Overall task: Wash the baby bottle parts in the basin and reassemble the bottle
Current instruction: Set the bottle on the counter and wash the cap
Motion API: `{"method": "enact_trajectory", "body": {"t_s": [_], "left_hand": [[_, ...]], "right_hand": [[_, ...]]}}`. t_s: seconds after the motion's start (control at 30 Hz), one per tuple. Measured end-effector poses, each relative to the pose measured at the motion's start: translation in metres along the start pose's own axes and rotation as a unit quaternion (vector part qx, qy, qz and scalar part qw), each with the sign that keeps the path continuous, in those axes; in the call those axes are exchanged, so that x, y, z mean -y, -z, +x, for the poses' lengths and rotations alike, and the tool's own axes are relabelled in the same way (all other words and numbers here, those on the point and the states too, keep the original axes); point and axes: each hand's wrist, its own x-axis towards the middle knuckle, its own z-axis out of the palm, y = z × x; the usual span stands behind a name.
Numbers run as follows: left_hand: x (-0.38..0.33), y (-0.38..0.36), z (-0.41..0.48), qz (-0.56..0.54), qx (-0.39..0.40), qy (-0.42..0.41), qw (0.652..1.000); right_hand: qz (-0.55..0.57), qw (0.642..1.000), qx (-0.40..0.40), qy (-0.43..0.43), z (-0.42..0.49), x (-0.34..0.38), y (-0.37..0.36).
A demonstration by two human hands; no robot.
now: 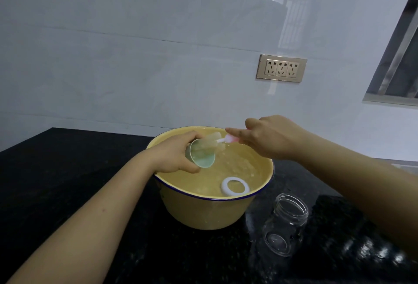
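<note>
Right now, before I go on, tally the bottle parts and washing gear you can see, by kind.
Glass bottle body: 1
White collar ring: 1
Green cap: 1
Bottle brush: 1
Yellow basin: 1
Total: 5

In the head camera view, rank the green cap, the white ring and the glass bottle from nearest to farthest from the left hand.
1. Green cap: held in the left hand, over the basin's left side.
2. White ring: in the basin's water, toward the right.
3. Glass bottle: on the counter, right of the basin.
</note>
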Motion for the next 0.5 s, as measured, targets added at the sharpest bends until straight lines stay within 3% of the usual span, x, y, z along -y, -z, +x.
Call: {"method": "enact_trajectory", "body": {"t_s": [0.1, 0.3, 0.5], "left_hand": [[-0.001, 0.0, -0.001, 0.011, -0.033, 0.009, 0.999], [-0.002, -0.002, -0.003, 0.041, -0.08, 0.015, 0.996], [-0.002, -0.004, -0.004, 0.058, -0.097, 0.022, 0.993]], "right_hand": [[0.015, 0.993, 0.102, -0.049, -0.002, 0.007, 0.002], [0.179, 0.955, 0.194, -0.132, -0.002, 0.018, 0.005], [0.308, 0.853, 0.356, -0.225, 0.01, 0.037, 0.028]]}}
